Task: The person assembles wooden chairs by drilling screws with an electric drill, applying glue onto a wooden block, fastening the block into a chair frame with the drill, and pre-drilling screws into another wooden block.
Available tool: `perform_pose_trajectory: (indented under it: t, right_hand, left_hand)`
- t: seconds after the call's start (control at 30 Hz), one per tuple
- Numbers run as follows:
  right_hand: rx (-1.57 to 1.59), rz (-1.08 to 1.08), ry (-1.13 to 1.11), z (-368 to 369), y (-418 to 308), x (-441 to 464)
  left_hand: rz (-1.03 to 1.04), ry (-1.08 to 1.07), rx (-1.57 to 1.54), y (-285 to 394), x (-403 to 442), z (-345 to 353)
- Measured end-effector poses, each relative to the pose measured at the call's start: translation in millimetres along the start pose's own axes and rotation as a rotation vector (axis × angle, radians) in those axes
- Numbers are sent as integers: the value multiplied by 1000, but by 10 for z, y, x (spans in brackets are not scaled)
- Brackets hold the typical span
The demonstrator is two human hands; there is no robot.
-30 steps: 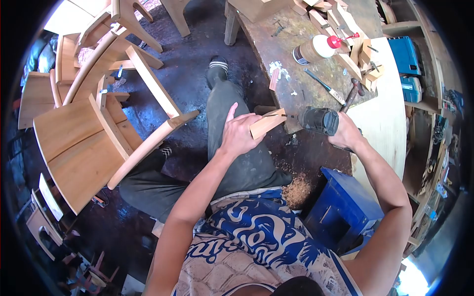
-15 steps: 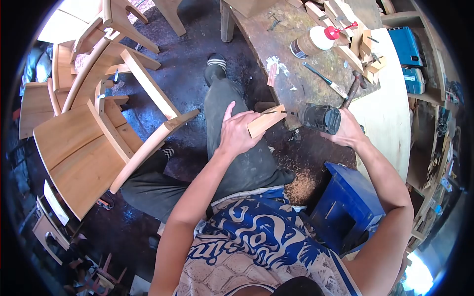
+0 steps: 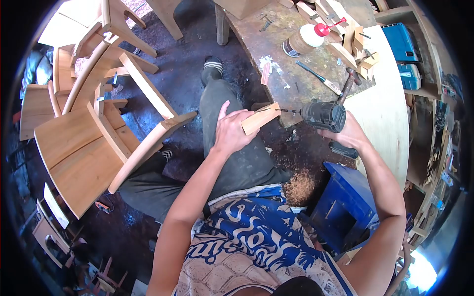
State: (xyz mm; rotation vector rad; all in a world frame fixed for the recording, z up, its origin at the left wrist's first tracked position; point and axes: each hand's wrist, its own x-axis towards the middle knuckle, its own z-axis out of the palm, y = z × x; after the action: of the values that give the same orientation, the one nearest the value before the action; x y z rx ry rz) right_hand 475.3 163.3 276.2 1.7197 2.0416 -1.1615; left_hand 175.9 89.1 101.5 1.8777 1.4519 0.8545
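My left hand (image 3: 233, 130) is closed around a short wooden block (image 3: 260, 118), held above my thigh with its far end tilted up to the right. In my right hand (image 3: 349, 132) is a black cordless drill (image 3: 323, 116), gripped by its handle. A thin drill bit (image 3: 290, 111) points left from the drill at the block's right end. Its tip is at or very near the wood; I cannot tell if it is inside. My palm hides part of the drill handle, while the battery base shows below my hand.
A worn workbench (image 3: 249, 37) carries a glue bottle (image 3: 302, 40), a chisel (image 3: 318, 78), a hammer (image 3: 349, 86) and several wood pieces (image 3: 340, 52). Wooden chairs (image 3: 81, 148) stand at left. A blue stool (image 3: 340, 207) is near my right side, beside sawdust (image 3: 298, 188).
The drill has shifted slightly right and back from the block, so more of the bit shows. Its battery base has come into view. The block has moved slightly left and up.
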Motion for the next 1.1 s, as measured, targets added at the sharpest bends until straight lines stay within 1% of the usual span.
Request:
perform_pose_trajectory:
  t: [0.23, 0.3, 0.33, 0.4, 0.63, 0.83, 0.9, 0.93, 1.0, 1.1]
  right_hand:
    - [2, -79, 129, 96, 56, -54]
    - [-104, -145, 123, 92, 99, -35]
    - [-102, -146, 125, 81, 87, -29]
    - [-216, -142, 132, 58, 43, -21]
    - [-175, -146, 135, 3, -62, 23]
    - [-228, -162, 160, 17, -3, 99]
    - [-262, -73, 78, 16, -34, 112]
    - [-264, -75, 78, -5, -47, 115]
    - [-206, -128, 120, -23, -55, 86]
    - [-211, -194, 163, 91, 121, 125]
  left_hand:
    - [-8, 10, 11, 4, -27, 11]
    - [-7, 7, 19, 11, -26, 10]
    - [-11, 2, 22, 15, -24, 10]
    - [-7, 9, 22, 11, -22, 13]
    - [-14, -3, 21, 15, -20, 1]
    - [-15, 9, 11, 27, -18, 3]
    - [-21, 2, 15, 34, -16, -6]
    - [-27, -8, 18, 35, -16, -13]
    - [-29, 0, 17, 34, -22, 0]
    - [-29, 11, 14, 16, -25, 7]
